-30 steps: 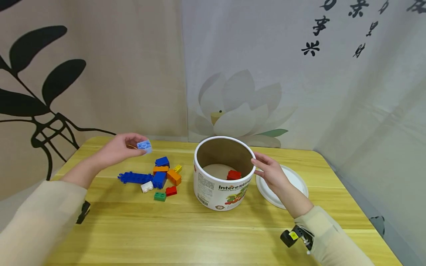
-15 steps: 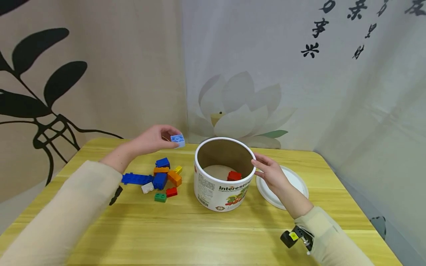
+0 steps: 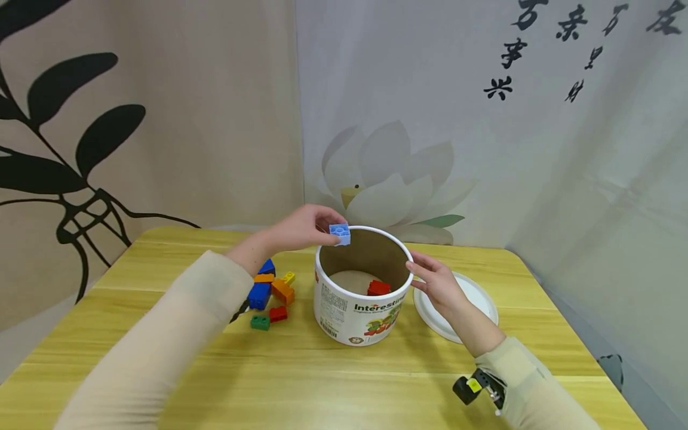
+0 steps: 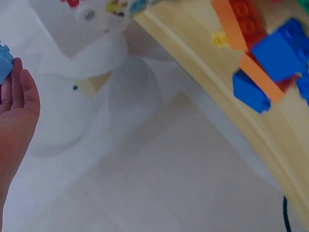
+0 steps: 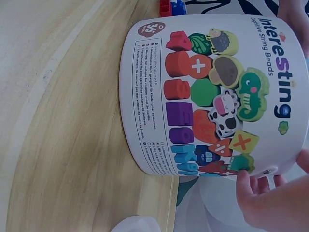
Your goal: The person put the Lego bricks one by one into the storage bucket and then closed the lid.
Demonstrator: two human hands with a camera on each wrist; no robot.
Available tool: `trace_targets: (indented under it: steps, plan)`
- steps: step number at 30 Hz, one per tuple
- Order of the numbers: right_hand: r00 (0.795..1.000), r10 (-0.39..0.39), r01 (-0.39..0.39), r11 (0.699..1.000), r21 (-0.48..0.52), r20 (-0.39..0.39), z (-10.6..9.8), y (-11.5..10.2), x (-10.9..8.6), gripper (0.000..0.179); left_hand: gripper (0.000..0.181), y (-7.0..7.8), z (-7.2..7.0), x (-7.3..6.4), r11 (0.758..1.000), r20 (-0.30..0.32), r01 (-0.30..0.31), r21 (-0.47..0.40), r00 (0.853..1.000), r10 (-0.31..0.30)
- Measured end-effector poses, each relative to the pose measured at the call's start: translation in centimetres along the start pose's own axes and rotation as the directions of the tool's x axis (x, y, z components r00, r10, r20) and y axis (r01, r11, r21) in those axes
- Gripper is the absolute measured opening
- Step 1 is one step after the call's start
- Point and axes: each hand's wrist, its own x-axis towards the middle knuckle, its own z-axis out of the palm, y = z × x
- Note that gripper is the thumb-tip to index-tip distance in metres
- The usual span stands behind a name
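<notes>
My left hand [image 3: 306,230] pinches a light blue toy brick [image 3: 340,234] at the left rim of a white printed bucket [image 3: 334,313]. In the left wrist view the fingers and the light blue brick [image 4: 5,65] show at the left edge. My right hand [image 3: 438,282] holds the bucket's right rim, with the thumb at the top edge. The right wrist view shows the fingertips against the bucket's printed side [image 5: 203,96]. Inside the bucket a red brick [image 3: 378,288] lies on the bottom, towards the right.
Left of the bucket lie loose bricks: blue [image 3: 260,295], orange [image 3: 282,291], yellow [image 3: 289,278], red [image 3: 278,313] and green [image 3: 260,322]. My left forearm covers part of this group. A white round lid [image 3: 478,294] lies on the wooden table [image 3: 344,382], behind my right hand.
My left hand has carried the light blue brick rightwards from above the loose bricks to the bucket's rim. My right hand has kept its hold on the bucket.
</notes>
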Motion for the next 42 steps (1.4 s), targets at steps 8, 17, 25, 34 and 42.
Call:
trace_targets:
  steps: [8,17,25,34,42]
  plan:
    - [1.000,-0.005,0.005,1.000,-0.004,-0.003,0.0,0.1,-0.1,0.055,0.039,0.7,2.6,1.2,0.999,0.054,-0.044,-0.002,0.998,0.044]
    - [0.999,0.039,-0.039,0.999,-0.002,-0.014,0.1,0.0,0.2,0.048,0.041,0.8,4.0,1.7,0.998,0.099,-0.045,0.047,0.994,0.040]
    - [0.999,0.038,-0.038,0.999,0.001,-0.012,0.1,0.0,0.3,0.051,0.040,0.6,4.0,1.5,0.993,0.068,-0.117,0.011,0.991,0.116]
    - [0.999,0.033,-0.033,0.999,0.005,-0.025,0.1,-0.2,0.2,0.050,0.037,-2.6,0.7,-0.5,0.995,-0.085,-0.084,-0.056,0.993,0.079]
    - [0.999,0.030,-0.030,1.000,0.003,-0.023,0.0,-0.1,0.2,0.049,0.039,-8.0,-1.6,-3.6,0.998,-0.144,0.038,-0.052,0.989,-0.045]
